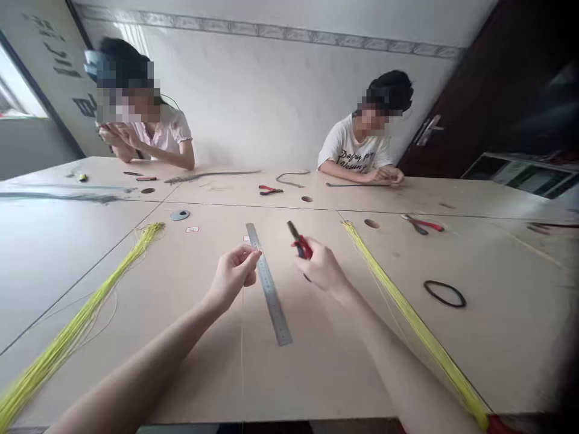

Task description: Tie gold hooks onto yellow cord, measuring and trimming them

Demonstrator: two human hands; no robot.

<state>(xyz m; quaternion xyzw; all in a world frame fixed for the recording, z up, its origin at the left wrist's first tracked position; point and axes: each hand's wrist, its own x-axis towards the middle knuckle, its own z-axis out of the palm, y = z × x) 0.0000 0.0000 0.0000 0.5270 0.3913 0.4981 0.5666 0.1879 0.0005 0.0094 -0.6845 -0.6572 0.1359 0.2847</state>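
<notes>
My left hand (231,274) is closed in a pinch on a thin pale-yellow wire (242,343), which hangs below the fist toward the table's front edge. Just past the fingertips lies a steel ruler (274,301), slanting across the tabletop. My right hand (328,270) is wrapped around red-and-black handled pliers (303,246), whose jaws point up and away from me. The pliers are apart from the wire, to the right of the ruler. Their lower handles are partly hidden by my fingers.
Yellow wire bundles lie at left (108,289) and right (398,295). A black ring (444,293) and other pliers (423,224) are at right. Two people sit across the table (203,361), one in a pink top (174,129), one in a white T-shirt (335,144).
</notes>
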